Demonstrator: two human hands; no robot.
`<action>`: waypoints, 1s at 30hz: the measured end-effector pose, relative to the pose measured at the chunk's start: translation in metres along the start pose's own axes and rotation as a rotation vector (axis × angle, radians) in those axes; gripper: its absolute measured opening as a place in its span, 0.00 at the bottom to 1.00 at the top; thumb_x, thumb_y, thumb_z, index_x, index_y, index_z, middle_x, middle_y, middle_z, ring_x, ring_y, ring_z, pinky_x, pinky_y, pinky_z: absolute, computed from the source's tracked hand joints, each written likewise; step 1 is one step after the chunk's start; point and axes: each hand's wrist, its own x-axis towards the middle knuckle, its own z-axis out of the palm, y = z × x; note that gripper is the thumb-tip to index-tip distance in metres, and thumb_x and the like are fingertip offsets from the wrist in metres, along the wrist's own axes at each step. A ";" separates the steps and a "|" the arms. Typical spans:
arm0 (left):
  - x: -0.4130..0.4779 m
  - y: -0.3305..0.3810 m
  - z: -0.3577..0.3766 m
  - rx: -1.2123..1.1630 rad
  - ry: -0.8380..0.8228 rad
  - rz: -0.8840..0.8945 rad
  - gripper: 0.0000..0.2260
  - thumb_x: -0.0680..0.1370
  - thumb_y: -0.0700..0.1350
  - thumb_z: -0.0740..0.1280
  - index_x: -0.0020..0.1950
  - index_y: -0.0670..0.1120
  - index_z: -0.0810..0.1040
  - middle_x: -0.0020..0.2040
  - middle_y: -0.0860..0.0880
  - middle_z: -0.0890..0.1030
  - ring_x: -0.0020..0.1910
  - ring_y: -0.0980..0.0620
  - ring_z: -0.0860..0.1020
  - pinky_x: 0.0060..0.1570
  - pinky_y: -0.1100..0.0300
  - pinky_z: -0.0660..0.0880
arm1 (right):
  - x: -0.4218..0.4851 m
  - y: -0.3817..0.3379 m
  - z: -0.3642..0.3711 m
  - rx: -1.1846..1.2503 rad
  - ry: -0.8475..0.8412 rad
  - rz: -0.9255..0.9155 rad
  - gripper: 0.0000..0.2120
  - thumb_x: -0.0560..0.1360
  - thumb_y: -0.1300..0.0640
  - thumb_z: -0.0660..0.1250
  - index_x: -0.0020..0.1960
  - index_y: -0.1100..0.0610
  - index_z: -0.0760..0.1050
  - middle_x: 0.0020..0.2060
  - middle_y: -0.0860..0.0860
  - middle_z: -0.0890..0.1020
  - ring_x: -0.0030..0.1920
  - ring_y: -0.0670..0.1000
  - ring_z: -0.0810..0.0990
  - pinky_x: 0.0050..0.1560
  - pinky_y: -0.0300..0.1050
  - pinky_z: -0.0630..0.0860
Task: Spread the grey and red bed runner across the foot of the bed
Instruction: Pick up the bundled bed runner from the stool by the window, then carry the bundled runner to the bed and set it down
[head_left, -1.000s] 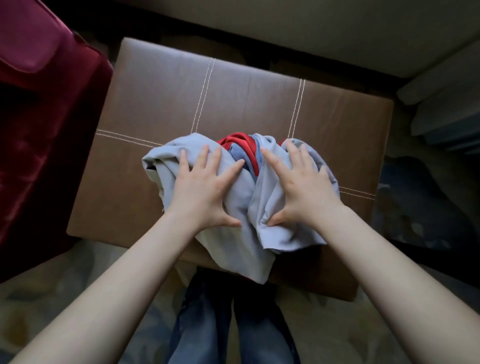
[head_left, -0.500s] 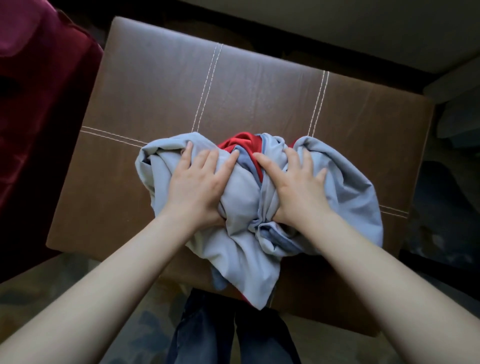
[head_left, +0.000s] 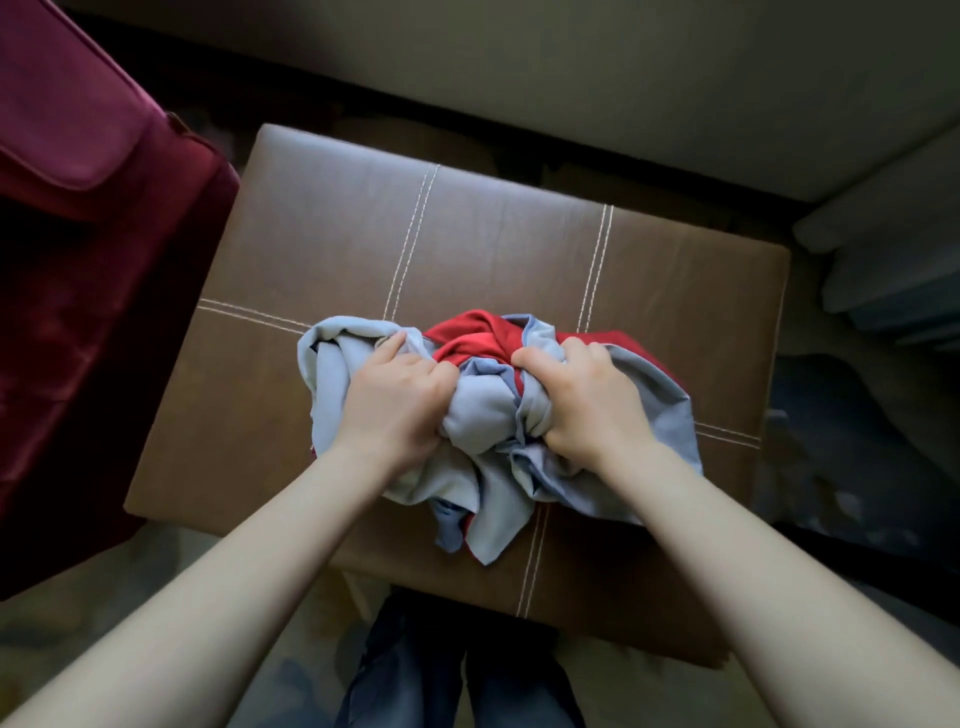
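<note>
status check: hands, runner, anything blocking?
Left hand and right hand both gripping the bed runner. Runner bunched in a heap on the brown ottoman, not spread. Red armchair close on the left; nothing over the cloth.

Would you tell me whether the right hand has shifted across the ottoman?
No: the right hand stays by the ottoman's right stitching, only curling into the bed runner.
</note>
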 end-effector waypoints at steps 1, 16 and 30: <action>0.001 0.002 -0.009 0.005 0.019 0.004 0.07 0.57 0.35 0.68 0.29 0.43 0.72 0.23 0.42 0.73 0.25 0.43 0.71 0.50 0.50 0.75 | -0.004 -0.001 -0.009 -0.009 0.013 -0.006 0.26 0.67 0.53 0.70 0.63 0.45 0.68 0.47 0.55 0.70 0.49 0.59 0.70 0.37 0.48 0.67; 0.054 0.058 -0.298 0.070 0.294 0.054 0.07 0.59 0.42 0.71 0.32 0.43 0.75 0.27 0.43 0.77 0.29 0.43 0.76 0.55 0.49 0.74 | -0.090 -0.008 -0.294 -0.070 0.401 0.021 0.28 0.65 0.53 0.71 0.63 0.45 0.69 0.49 0.55 0.72 0.50 0.59 0.70 0.38 0.50 0.73; 0.055 0.097 -0.563 0.297 0.675 0.081 0.07 0.65 0.45 0.69 0.41 0.45 0.79 0.38 0.45 0.83 0.42 0.44 0.81 0.66 0.51 0.65 | -0.188 -0.051 -0.545 -0.214 0.843 -0.026 0.25 0.68 0.58 0.68 0.63 0.44 0.69 0.51 0.55 0.73 0.52 0.59 0.71 0.39 0.50 0.75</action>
